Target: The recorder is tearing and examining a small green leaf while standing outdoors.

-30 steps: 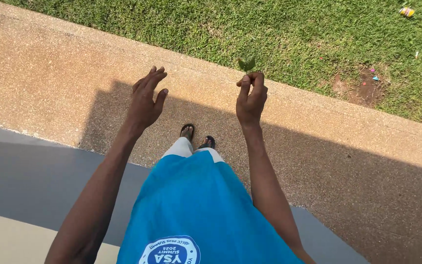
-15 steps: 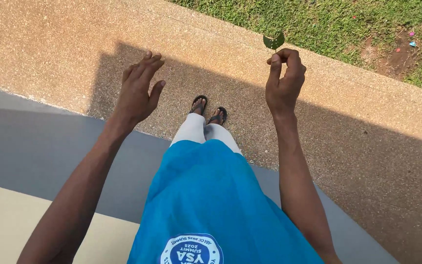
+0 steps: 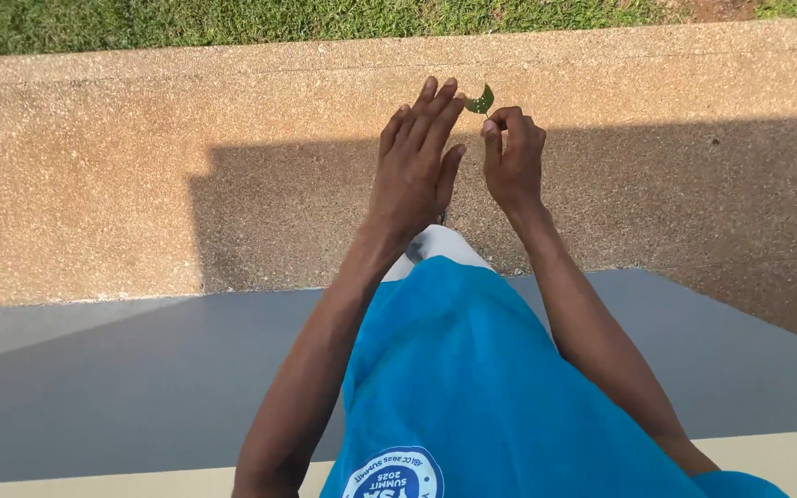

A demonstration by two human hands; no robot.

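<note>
My right hand pinches a small green leaf between thumb and forefinger, held up in front of me. My left hand is raised right beside it, fingers straight and together, fingertips almost touching the leaf; whether they touch it I cannot tell. Both forearms reach out over my blue shirt. My feet are hidden behind the hands.
A pebbled concrete walkway runs across the view, partly in my shadow. A strip of grass lies beyond it. A grey painted ledge and a cream strip lie near me.
My hands have come together: the left hand moved right toward the leaf in my right hand. The view has shifted, with less grass showing and my feet now covered.
</note>
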